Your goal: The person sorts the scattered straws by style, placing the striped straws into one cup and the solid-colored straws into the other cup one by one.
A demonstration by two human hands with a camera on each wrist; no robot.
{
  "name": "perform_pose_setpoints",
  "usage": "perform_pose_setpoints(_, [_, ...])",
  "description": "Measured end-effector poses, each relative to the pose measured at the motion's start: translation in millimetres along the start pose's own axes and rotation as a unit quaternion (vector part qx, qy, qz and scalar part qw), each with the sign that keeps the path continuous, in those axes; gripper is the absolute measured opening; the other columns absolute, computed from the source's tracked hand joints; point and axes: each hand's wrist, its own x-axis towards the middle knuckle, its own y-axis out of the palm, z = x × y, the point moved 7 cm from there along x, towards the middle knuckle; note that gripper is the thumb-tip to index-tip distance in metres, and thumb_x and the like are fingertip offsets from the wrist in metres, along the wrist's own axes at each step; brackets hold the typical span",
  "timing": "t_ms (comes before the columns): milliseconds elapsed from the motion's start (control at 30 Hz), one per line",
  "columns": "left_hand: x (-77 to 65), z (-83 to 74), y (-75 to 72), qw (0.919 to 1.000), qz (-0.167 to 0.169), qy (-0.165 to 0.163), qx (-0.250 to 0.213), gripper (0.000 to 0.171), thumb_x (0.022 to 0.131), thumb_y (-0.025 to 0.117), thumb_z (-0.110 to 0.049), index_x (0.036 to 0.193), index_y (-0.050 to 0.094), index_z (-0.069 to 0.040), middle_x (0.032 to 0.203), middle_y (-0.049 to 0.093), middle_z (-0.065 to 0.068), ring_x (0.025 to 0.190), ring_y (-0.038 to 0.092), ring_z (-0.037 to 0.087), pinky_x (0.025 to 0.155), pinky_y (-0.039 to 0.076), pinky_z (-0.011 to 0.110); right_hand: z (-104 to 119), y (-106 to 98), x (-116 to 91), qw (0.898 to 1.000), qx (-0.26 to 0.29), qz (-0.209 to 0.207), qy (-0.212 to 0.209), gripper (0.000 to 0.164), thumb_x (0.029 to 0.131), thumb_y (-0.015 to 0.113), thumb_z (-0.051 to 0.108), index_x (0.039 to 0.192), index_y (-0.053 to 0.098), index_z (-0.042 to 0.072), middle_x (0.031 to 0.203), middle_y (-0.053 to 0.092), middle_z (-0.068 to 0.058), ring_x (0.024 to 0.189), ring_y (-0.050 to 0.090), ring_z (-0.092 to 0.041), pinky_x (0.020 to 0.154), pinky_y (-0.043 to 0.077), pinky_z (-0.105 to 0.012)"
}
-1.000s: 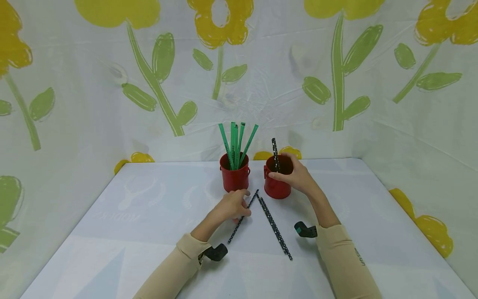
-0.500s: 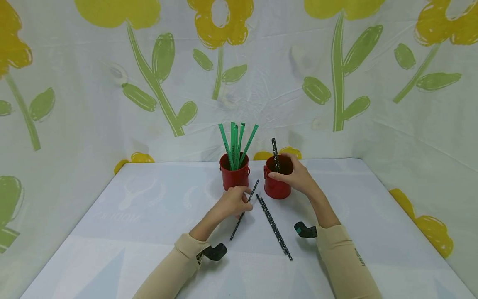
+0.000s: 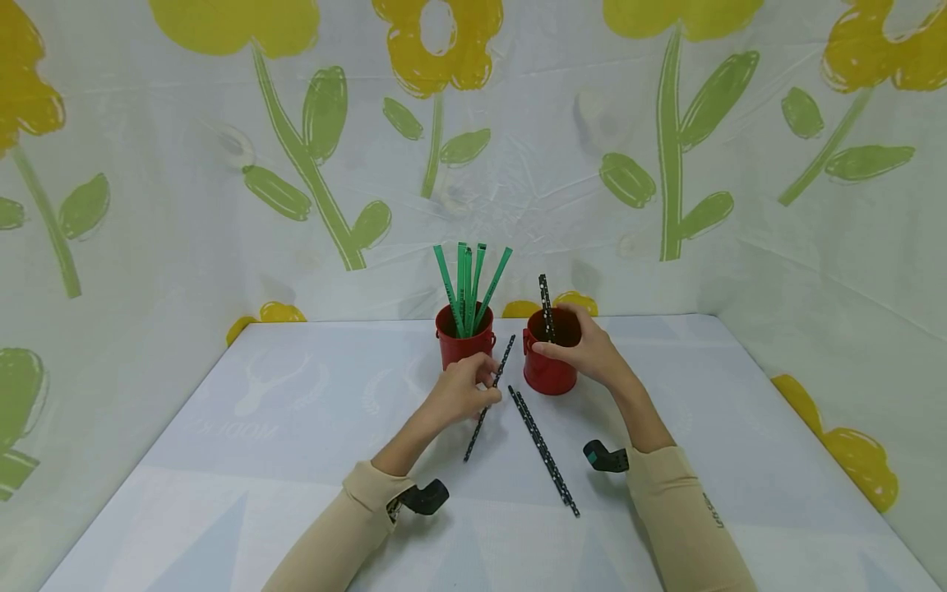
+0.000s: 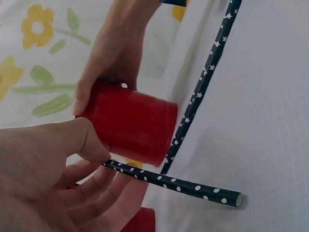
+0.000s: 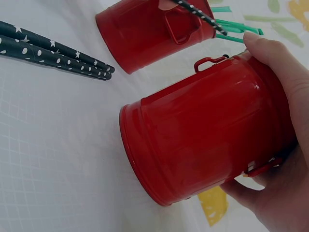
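Note:
My left hand (image 3: 460,393) pinches a black paper straw (image 4: 176,184) with white dots between thumb and fingers. The straw slants up and away, its far end in the gap between two small red metal buckets. With thumb and fingers at the rim, my right hand (image 3: 593,352) holds the right bucket (image 5: 203,125), which stands upright on the table. Black patterned straws (image 3: 546,300) lean inside it. Green straws (image 3: 468,288) fan out of the left bucket (image 3: 457,349), which my left hand partly covers in the head view.
Black straws (image 3: 543,448), one star-printed and one dotted, lie side by side on the white table (image 3: 296,501) in front of the right bucket. A flower-printed sheet (image 3: 518,181) hangs behind the table and along its sides. A black camera sits at each wrist.
My left hand has lifted the dotted straw and moved it forward, its far end rising toward the gap between the buckets. My right hand and its bucket have stayed put.

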Motion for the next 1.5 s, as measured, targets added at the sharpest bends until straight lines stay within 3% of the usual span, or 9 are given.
perform_pose_setpoints(233, [0.5,-3.3,-3.1,0.9993,-0.023,0.014,-0.027,0.024,0.085,0.068,-0.012,0.108,0.063,-0.008,0.093,0.069,0.007,0.074,0.061,0.015,0.056,0.057,0.023,0,0,-1,1.0,0.001,0.0,-0.001,0.093,0.078,0.078,0.051,0.15,0.027,0.021,0.146,0.045,-0.01,0.133,0.043,-0.033,0.097,0.052,-0.055])
perform_pose_setpoints(600, [1.3,-9.3,-6.9,0.9942,-0.055,0.067,-0.063,0.018,0.086,0.067,-0.009,0.103,0.062,-0.007,0.091,0.069,0.008,0.075,0.061,0.014,0.056,0.057,0.022,1,0,-1,1.0,0.003,-0.002,-0.003,0.094,0.077,0.079,0.05,0.15,0.027,0.021,0.146,0.044,-0.01,0.135,0.042,-0.033,0.096,0.053,-0.055])
perform_pose_setpoints(1300, [0.3,-17.1,-12.8,0.9877,-0.094,0.086,-0.09,0.023,0.082,0.074,-0.006,0.098,0.059,-0.009,0.088,0.067,0.007,0.077,0.06,0.015,0.068,0.057,0.02,2,1,-2,1.0,0.006,-0.004,-0.003,0.093,0.078,0.079,0.049,0.15,0.027,0.021,0.146,0.044,-0.01,0.135,0.042,-0.033,0.097,0.052,-0.055])
perform_pose_setpoints(1500, [1.3,-21.5,-14.8,0.9853,-0.093,0.094,-0.108,0.021,0.084,0.073,-0.007,0.098,0.058,-0.009,0.085,0.067,0.008,0.072,0.06,0.015,0.062,0.058,0.022,3,0,-2,1.0,0.006,-0.005,-0.002,0.093,0.078,0.079,0.047,0.15,0.027,0.02,0.147,0.044,-0.011,0.136,0.041,-0.034,0.098,0.052,-0.055])
